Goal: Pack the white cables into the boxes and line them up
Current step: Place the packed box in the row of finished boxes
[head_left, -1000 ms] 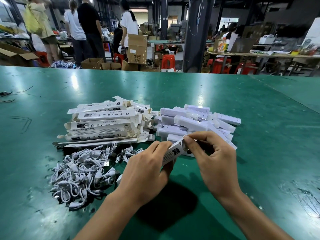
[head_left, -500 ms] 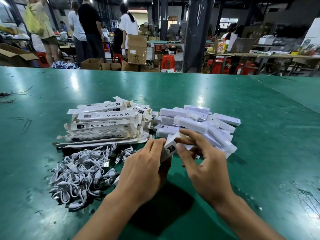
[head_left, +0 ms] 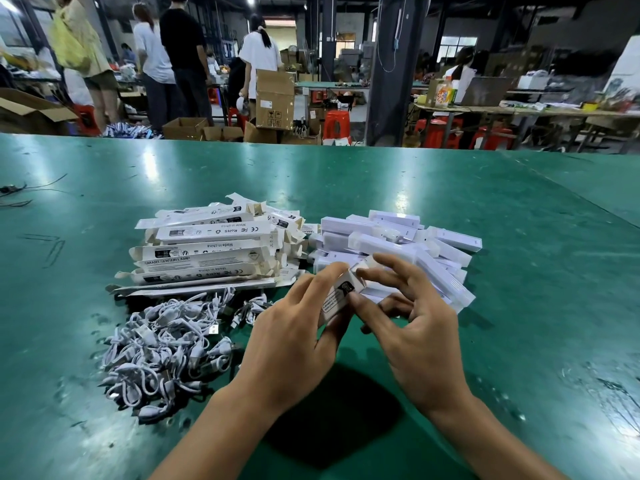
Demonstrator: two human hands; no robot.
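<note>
Head view, mid-frame: left hand (head_left: 294,337) fingers wrap a small printed carton (head_left: 341,297), and right hand (head_left: 415,337) thumb and forefinger pinch its upper end. Best to steady the body and tuck the flap squarely without crushing it. White cables (head_left: 162,344) lie lower left on the worktop (head_left: 519,237).

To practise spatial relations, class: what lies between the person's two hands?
In the head view, a small white box lies between them; the left hand grips it, and the right hand pinches its far end.
</note>
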